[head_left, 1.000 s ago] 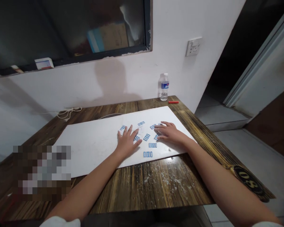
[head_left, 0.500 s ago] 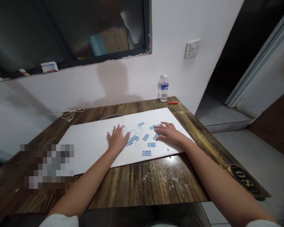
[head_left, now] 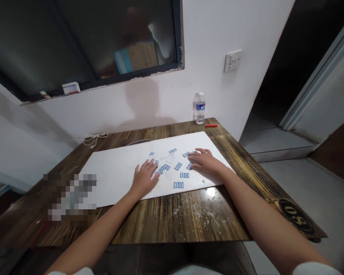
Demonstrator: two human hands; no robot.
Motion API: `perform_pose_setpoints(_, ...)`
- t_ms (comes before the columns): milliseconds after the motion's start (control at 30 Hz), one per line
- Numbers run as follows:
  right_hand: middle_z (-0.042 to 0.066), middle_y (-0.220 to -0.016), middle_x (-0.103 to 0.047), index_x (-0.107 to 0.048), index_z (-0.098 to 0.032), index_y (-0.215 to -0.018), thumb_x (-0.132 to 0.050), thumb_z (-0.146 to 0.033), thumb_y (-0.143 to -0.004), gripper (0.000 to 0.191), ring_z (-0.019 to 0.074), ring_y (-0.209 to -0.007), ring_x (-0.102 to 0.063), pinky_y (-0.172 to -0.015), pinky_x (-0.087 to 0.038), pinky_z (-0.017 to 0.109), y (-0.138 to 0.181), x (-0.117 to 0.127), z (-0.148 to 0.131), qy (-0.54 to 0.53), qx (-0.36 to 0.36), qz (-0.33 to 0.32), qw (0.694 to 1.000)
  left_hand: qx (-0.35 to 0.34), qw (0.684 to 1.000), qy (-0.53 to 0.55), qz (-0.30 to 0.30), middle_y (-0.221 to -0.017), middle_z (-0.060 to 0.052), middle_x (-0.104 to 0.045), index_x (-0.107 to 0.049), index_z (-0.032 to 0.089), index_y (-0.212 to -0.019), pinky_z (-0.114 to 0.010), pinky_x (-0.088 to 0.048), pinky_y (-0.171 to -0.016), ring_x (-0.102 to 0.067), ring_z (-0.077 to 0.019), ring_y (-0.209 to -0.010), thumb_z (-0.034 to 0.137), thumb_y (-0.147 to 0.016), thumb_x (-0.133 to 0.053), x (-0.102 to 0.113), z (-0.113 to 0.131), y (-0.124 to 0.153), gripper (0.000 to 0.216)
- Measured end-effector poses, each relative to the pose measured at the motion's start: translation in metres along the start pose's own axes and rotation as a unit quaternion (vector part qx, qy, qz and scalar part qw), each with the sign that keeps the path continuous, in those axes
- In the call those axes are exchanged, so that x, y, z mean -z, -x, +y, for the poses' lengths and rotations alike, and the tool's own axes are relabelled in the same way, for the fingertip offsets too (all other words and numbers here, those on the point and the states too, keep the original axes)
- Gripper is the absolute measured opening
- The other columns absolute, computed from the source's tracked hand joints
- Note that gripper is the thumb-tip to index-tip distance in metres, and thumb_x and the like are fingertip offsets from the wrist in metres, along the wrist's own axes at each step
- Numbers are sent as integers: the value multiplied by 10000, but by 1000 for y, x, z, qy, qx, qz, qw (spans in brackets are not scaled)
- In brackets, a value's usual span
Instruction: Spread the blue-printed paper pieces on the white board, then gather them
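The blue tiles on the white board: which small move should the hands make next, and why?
Probably the left hand slides right to the cluster of blue tiles at its fingertips. Both hands lie flat and open on the white board, the right hand resting over other tiles.

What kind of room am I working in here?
Probably a plain indoor back room or small eatery: a numbered wooden table against a white wall, a wall socket, an interior window, a water bottle.
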State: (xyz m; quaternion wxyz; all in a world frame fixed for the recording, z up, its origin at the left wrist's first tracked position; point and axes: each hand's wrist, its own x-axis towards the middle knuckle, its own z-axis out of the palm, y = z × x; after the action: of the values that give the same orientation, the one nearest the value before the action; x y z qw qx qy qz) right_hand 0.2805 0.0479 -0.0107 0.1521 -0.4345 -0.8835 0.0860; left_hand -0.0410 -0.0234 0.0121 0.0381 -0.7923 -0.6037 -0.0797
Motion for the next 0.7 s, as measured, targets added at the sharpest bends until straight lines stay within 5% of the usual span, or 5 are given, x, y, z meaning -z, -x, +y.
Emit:
perform_pose_setpoints(133,29,-1439,-521,-638,-335,-1213,-557,-471,-893,357,378,-1360,-350,-1033,-276,582,0,-2,1,-10,0,7,1000,-55,997,31,-39,-1474,-31,-475,-507,309,-1384,-585,-165,-1152,-373,-256,-1394,441,-946,-403,3,0,-2,469)
perform_pose_setpoints(367,28,-1431,-530,-636,-321,-1221,-558,-474,-893,370,375,-1352,-361,-1032,-284,579,-1,-4,1,-4,5,9,1000,-14,999,-6,38,-1234,-38,-678,-705,301,-1132,-501,-344,-1049,-559,-260,-1202,432,-932,-437,6,0,3,359)
perform_pose_setpoints(567,29,-1424,-537,-640,-329,-1208,-548,-484,-897,359,370,-1345,-372,-1029,-289,577,-1,-5,1,5,1,15,1000,43,997,-49,51,-1221,-110,-672,-707,245,-1142,-500,-389,-1009,-580,-297,-1175,458,-959,-361,2,-1,6,445)
perform_pose_setpoints(700,38,-1413,-546,-633,-332,-1214,-552,-488,-891,368,369,-1340,-375,-1021,-296,570,-1,-6,1,10,1,18,1000,24,999,-14,26,-1393,-106,-556,-628,242,-1279,-516,-356,-1069,-397,-322,-1371,461,-941,-407,-3,-8,2,460)
